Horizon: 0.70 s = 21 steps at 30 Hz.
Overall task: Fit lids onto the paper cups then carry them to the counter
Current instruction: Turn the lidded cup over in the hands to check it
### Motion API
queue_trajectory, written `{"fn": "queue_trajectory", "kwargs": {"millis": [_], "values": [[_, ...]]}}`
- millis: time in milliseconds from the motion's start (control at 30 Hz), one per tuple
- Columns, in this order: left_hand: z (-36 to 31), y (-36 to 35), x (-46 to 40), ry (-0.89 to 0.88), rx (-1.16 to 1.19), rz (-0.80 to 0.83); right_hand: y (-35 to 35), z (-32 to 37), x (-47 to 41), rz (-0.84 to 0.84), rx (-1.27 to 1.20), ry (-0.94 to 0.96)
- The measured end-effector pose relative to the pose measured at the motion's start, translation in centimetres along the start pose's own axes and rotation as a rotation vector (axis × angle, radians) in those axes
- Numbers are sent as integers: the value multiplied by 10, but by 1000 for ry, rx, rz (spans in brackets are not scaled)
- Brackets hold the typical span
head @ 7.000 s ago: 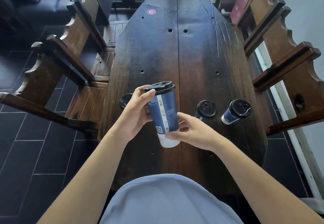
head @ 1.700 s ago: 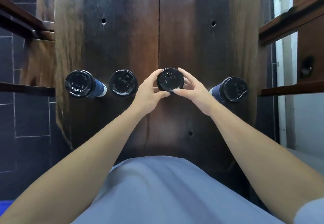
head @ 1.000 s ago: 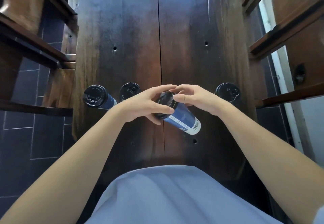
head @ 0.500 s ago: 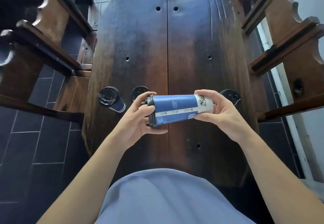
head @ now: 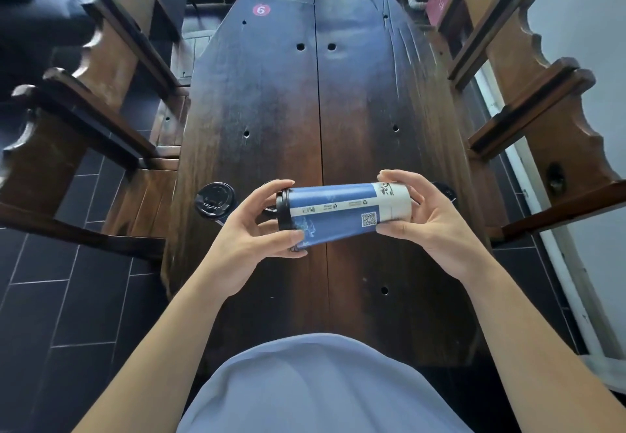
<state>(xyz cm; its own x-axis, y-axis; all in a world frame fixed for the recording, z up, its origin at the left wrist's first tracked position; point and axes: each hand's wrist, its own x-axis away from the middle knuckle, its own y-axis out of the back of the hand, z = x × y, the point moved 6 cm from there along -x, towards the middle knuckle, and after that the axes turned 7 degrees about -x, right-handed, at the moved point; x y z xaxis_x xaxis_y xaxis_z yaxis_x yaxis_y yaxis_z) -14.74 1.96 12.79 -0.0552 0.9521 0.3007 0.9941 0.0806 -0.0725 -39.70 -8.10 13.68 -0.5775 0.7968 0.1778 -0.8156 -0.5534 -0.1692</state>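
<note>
A blue and white paper cup with a black lid lies on its side in the air above the dark wooden table. My left hand grips its lidded end, thumb under and fingers over the rim. My right hand holds its white base end. A second lidded cup stands at the table's left edge. Behind my left fingers a third lid barely shows. A fourth cup's lid peeks out beyond my right hand.
Carved wooden benches flank the table, one on the left and one on the right. A red round sticker with a 6 marks the far end. Dark floor tiles lie to the left.
The cup stays sideways between my hands and has rolled a little, its QR code now facing up. The camera view has tilted up, showing more of the far table.
</note>
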Motion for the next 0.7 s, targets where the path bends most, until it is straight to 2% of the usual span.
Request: {"fn": "queue_trajectory", "kwargs": {"millis": [133, 300, 433, 567, 700], "values": [[3, 4, 0, 38, 47, 39, -4, 7, 2, -8, -36, 17], [-10, 9, 0, -53, -33, 52, -9, 8, 0, -42, 4, -6], [-17, 20, -2, -32, 1, 43, -20, 12, -2, -56, 110, 9], [-18, 29, 1, -6, 45, 69, -30, 20, 3, -58, 116, 57], [-18, 37, 8, -67, 69, 104, -42, 23, 11, -113, 134, 54]]}}
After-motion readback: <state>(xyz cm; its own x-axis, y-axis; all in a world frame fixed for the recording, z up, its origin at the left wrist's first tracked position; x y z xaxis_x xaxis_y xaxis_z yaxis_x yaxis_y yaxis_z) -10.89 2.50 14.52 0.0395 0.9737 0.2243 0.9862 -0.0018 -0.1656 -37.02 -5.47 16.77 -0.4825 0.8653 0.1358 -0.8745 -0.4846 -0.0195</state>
